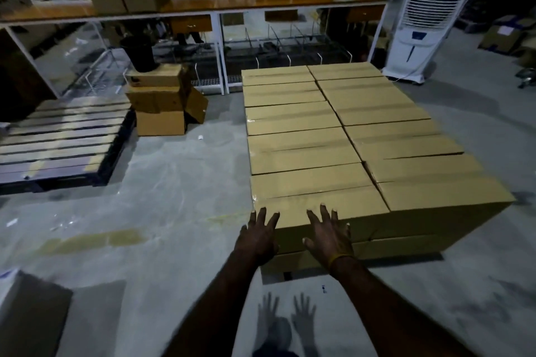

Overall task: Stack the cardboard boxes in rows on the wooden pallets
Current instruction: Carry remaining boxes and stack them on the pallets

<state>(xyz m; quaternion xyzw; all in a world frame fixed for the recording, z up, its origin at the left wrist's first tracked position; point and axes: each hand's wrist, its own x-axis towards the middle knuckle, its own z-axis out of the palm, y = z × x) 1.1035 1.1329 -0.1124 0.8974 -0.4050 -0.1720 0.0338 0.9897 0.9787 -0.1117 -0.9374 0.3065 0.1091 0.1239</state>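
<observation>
Sealed cardboard boxes (342, 130) lie in two long rows at centre right, at least two layers deep, hiding whatever they rest on. Both arms reach toward the nearest box (316, 197) of the left row. My left hand (259, 236) has its fingers spread at that box's near left corner. My right hand (329, 236), a yellow band at the wrist, is spread over the box's near edge. Neither hand grips anything. A bare wooden pallet (62, 139) sits on the floor at the left.
A small untidy pile of boxes (159, 101) with a black bin (139, 53) on top stands beside the bare pallet. A white shelving frame (220, 46) runs along the back. An air cooler (426, 20) stands at the back right. Grey concrete floor (179, 197) separates pallet and stack.
</observation>
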